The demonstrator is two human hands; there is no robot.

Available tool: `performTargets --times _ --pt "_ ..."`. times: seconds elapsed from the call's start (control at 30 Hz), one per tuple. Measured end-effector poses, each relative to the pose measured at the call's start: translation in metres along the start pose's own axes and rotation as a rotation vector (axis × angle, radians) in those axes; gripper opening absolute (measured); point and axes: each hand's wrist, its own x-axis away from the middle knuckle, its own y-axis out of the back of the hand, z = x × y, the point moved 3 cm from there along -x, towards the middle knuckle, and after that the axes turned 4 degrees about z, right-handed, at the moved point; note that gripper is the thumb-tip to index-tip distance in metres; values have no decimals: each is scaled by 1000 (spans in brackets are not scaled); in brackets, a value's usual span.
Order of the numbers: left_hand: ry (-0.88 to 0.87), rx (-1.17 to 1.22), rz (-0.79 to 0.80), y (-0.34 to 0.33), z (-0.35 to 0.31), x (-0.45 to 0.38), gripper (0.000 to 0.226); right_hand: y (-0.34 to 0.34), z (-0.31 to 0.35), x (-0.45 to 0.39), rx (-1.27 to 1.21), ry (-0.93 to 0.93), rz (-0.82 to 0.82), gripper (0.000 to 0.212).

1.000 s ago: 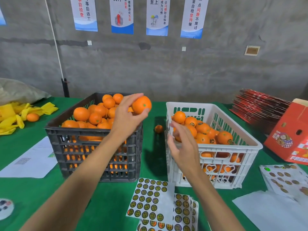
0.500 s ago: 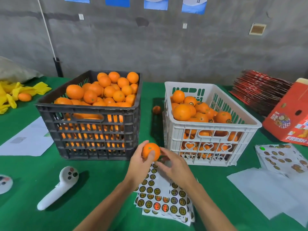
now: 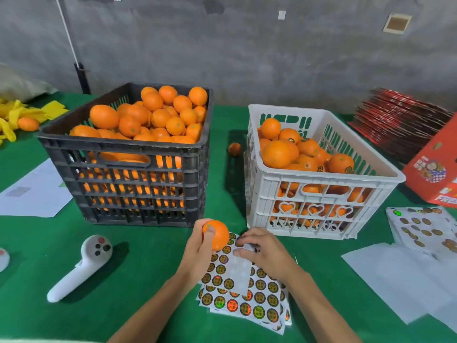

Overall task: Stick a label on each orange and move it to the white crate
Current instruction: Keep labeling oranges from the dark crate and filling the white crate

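Observation:
My left hand [image 3: 199,251] grips an orange [image 3: 217,234] just above the stack of round-label sheets [image 3: 243,293] on the green table. My right hand [image 3: 264,251] rests on the top sheet with its fingertips curled down at the sheet's far edge; whether they pinch a label is hidden. Behind, the black crate [image 3: 128,154] on the left is heaped with oranges. The white crate [image 3: 319,189] on the right holds several oranges, some with labels.
A white handheld controller [image 3: 81,266] lies left of the hands. A small orange [image 3: 234,149] sits between the crates. White paper sheets [image 3: 405,276] and another label sheet [image 3: 425,229] lie at right, a red carton [image 3: 435,174] beyond. Yellow wrappers [image 3: 14,117] lie far left.
My left hand brought the orange from above the black crate down to the label sheets. My right hand came down from the white crate onto the top sheet.

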Motion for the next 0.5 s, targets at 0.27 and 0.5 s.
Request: performTargets --times 0.27,0.5 --pt "37 -42 0 2 1 -2 32 0 2 -8 -12 -18 -54 13" --pt "10 26 14 3 -12 1 35 2 48 -17 35 -19 -498 12"
